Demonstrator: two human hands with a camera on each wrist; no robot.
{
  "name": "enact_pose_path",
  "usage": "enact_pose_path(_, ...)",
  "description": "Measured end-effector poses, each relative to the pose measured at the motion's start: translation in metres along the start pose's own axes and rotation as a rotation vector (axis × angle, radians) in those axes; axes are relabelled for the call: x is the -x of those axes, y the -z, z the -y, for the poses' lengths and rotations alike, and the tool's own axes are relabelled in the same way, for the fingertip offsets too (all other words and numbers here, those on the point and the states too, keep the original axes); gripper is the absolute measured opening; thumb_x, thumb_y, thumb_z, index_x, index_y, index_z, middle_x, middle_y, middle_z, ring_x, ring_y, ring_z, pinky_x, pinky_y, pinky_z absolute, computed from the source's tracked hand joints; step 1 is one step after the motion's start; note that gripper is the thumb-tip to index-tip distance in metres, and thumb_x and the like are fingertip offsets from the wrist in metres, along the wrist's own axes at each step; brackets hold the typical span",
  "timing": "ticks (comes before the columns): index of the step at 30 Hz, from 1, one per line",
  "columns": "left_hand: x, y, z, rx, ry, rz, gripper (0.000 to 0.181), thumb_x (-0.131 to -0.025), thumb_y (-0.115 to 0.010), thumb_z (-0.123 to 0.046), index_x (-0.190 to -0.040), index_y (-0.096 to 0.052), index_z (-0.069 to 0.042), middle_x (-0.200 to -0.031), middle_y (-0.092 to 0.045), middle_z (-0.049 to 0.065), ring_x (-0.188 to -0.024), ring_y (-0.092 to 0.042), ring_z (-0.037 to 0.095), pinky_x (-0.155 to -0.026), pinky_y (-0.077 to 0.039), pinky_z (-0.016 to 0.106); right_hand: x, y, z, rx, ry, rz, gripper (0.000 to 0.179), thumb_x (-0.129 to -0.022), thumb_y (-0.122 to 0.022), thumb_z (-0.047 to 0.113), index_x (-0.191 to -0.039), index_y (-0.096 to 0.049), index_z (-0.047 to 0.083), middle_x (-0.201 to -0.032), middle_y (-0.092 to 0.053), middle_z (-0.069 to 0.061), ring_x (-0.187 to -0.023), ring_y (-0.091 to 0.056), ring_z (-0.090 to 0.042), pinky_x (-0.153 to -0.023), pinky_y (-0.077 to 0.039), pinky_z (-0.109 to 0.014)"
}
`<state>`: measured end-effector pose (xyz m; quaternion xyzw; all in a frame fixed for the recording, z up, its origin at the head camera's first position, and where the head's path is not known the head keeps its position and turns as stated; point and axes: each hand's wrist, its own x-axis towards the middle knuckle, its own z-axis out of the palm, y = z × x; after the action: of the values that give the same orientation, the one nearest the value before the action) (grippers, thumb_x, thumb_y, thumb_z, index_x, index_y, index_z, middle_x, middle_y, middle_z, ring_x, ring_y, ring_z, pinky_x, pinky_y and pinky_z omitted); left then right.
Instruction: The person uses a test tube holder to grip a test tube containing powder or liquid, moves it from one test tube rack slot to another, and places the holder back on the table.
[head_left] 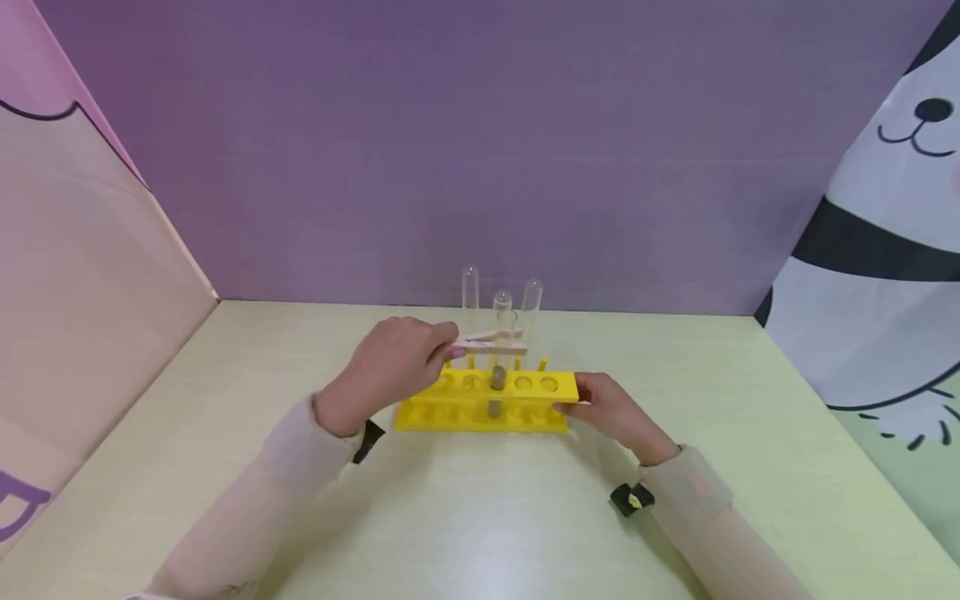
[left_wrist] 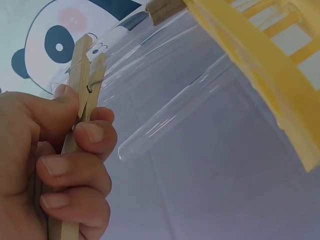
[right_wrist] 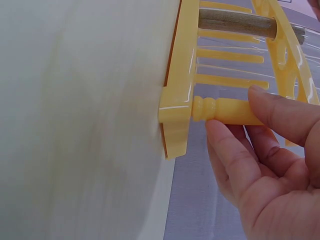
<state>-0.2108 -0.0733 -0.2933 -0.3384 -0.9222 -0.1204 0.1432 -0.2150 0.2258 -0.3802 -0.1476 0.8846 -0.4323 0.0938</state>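
Note:
My left hand grips a wooden test tube clamp, fingers curled round its handle. The clamp's prongs lie level across a clear test tube in the head view, near the tube's upper part. This tube stands in a yellow test tube rack, with grey-brown matter in its lower end. At the rack's right end my right hand pinches the yellow end post between thumb and fingers. The rack's base rests on the table.
Two more clear test tubes, one at the left and one at the right, stand with round ends up at the rack's back. Several yellow pegs rise there. A purple backdrop closes off the table's far edge.

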Motion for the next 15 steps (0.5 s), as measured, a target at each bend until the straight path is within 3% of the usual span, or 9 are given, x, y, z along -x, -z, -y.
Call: enact_pose_path(15,-0.0011,0.0094,-0.0023,-0.002,-0.023,-0.050,0.026,-0.093,-0.060,-0.023,-0.072,-0.050,-0.013,-0.048,-0.030,-0.004,-0.043,-0.025,0.011,-0.049,-0.025,0.025,-0.0003,-0.0018,-0.0027,-0.006,-0.017,0.002,0.029,-0.090,-0.062,0.006,-0.118,-0.060,-0.002,-0.115,-0.063,-0.015,-0.102,-0.059,-0.024,-0.089,-0.048,-0.040)
